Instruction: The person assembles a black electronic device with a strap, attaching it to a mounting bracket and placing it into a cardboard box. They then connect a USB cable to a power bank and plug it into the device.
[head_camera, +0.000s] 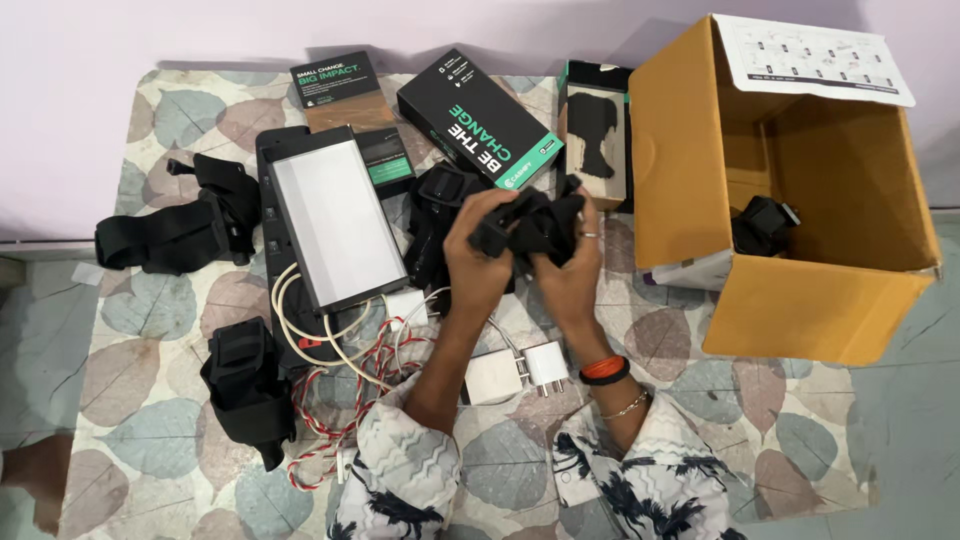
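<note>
Both my hands are raised over the middle of the table and grip one black strap-like gadget (530, 222) between them. My left hand (478, 262) holds its left end, fingers curled over it. My right hand (572, 272) holds its right end; it wears a ring, and an orange-and-black band sits on that wrist. Under the hands lies another black strap bundle (432, 215). Two white plug adapters (520, 372) lie just below my forearms.
An open cardboard box (800, 300) on its side at the right holds a black item (762, 224). Black cartons (478, 117) and an open carton (596, 135) sit at the back. A flat black-and-white device (335, 220), tangled cables (340, 370) and black strap gadgets (170, 235) (245, 385) lie left.
</note>
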